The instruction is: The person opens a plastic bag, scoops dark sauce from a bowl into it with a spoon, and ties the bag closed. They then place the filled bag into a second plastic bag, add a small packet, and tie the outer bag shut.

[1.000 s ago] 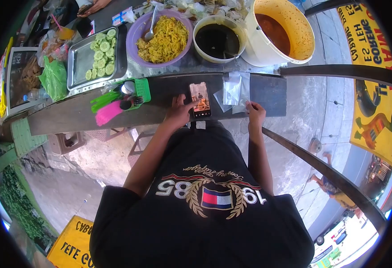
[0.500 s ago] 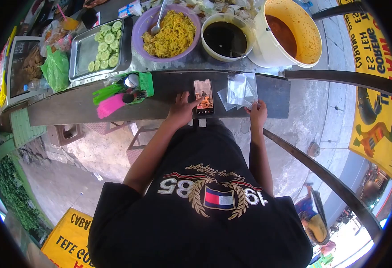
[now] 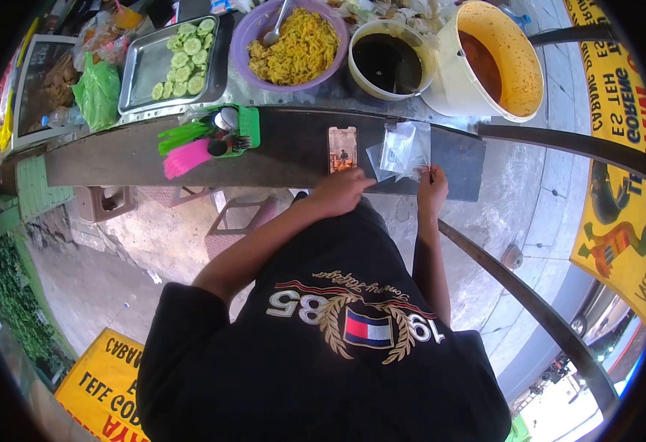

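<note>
A phone (image 3: 343, 147) with a lit screen lies on the dark wooden ledge (image 3: 286, 158). Over its lower end is my left hand (image 3: 340, 193), its index finger stretched out toward the plastic bags; nothing shows in it. My right hand (image 3: 432, 188) pinches the lower right corner of the clear plastic bags (image 3: 405, 149), which lie flat on the ledge right of the phone. My left hand and the bags are apart by a small gap.
Behind the ledge stand a tray of cucumber slices (image 3: 142, 74), a purple bowl (image 3: 239, 55), a tub of dark liquid (image 3: 356, 77) and a white bucket (image 3: 448, 74). A green cutlery basket (image 3: 249, 127) sits on the ledge. A dark rail (image 3: 529, 280) runs at the right.
My left hand has moved right, from the phone's left side across its lower end toward the bags. My right hand still pinches the bags. The view has shifted slightly.
</note>
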Demonstrator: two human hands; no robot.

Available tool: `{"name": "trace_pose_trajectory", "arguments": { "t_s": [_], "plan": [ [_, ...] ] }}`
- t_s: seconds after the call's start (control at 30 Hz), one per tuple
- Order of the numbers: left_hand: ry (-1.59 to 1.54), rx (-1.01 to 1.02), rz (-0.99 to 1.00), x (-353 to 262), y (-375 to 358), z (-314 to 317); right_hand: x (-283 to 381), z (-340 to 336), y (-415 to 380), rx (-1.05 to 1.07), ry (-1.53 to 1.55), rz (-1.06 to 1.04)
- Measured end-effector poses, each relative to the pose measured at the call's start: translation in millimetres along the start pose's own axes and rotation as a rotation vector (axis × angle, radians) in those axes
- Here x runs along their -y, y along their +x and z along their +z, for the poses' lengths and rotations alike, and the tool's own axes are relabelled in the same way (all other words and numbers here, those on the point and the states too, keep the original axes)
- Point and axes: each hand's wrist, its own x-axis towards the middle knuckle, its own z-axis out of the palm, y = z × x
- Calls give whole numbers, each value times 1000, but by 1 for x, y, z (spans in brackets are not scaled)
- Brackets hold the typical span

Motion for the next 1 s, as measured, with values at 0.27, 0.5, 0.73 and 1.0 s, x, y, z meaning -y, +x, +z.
{"name": "trace_pose_trajectory", "arguments": {
  "t_s": [0.27, 0.5, 0.73, 1.0],
  "plan": [
    [-278, 4, 35, -36, 94, 58, 16, -7, -6, 154, 41, -55],
    [-270, -153, -2, -6, 122, 72, 3, -22, -9, 291, 497, 197],
    [-523, -84, -234, 5, 126, 82, 33, -93, 34, 98, 911, 216],
    [-1660, 504, -406, -26, 117, 38, 63, -139, 5, 451, 630, 270]
  ]
}}
